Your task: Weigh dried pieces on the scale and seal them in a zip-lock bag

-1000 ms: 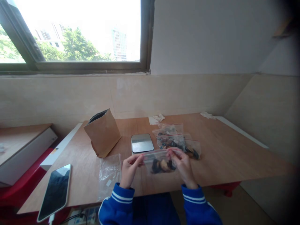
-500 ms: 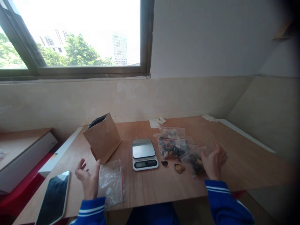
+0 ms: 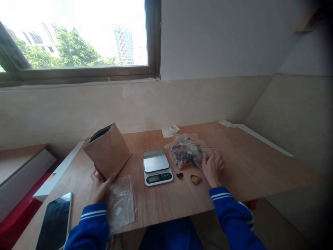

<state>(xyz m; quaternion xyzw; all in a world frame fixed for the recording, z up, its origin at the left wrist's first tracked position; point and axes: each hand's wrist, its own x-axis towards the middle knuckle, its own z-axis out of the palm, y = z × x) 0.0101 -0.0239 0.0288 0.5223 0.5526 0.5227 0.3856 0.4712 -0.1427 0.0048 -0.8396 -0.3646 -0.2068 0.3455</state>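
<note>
My left hand [image 3: 100,185] is at the lower edge of an open brown paper bag [image 3: 109,149], its fingers and thumb closed around the bottom. Beside that wrist lies a flat, clear zip-lock bag [image 3: 121,203] with a red seal line and a small white packet inside. My right hand [image 3: 213,167] curls over a zip-lock bag of dark dried pieces [image 3: 199,158], partly hiding it against a pile of similar bags [image 3: 183,156]. Two loose dried pieces, a small dark one [image 3: 179,175] and a larger brownish one [image 3: 196,180], lie left of that hand.
A white digital kitchen scale [image 3: 156,166] with a bare metal plate stands mid-table. A phone [image 3: 54,222] lies at the left edge. Crumpled tissue [image 3: 173,130] sits at the back, with more tissue [image 3: 227,123] farther right. The wall and window are behind the table.
My left hand has moved up and closed on the base of the paper bag. My right hand has come down onto the filled zip-lock bag, now pressed against the pile. The view has shifted slightly.
</note>
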